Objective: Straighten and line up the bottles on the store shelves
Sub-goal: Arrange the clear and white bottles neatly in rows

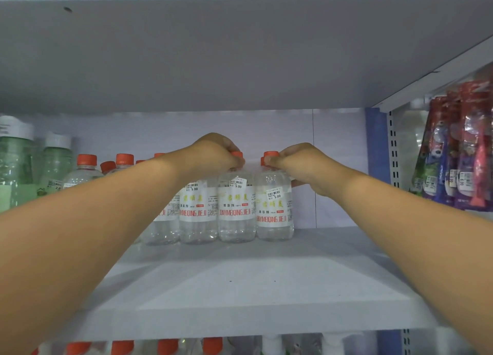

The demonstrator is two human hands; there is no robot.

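We count four clear bottles (237, 208) in the front row, two green bottles (16, 162) at left, two hands (213, 154), and one shelf (240, 288).

bottles (236, 208): clear glossy plastic — paper labels looking matt
caps (86, 159): smooth orange plastic
shelf (240, 288): matt painted metal
hanging packets (464, 146): shining foil — crinkled

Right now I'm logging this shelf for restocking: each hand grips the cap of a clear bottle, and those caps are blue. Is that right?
Not quite. The head view shows the left hand and the right hand each gripping a clear bottle by its cap, but the caps are orange-red, not blue: one on the left bottle, one on the rightmost bottle.
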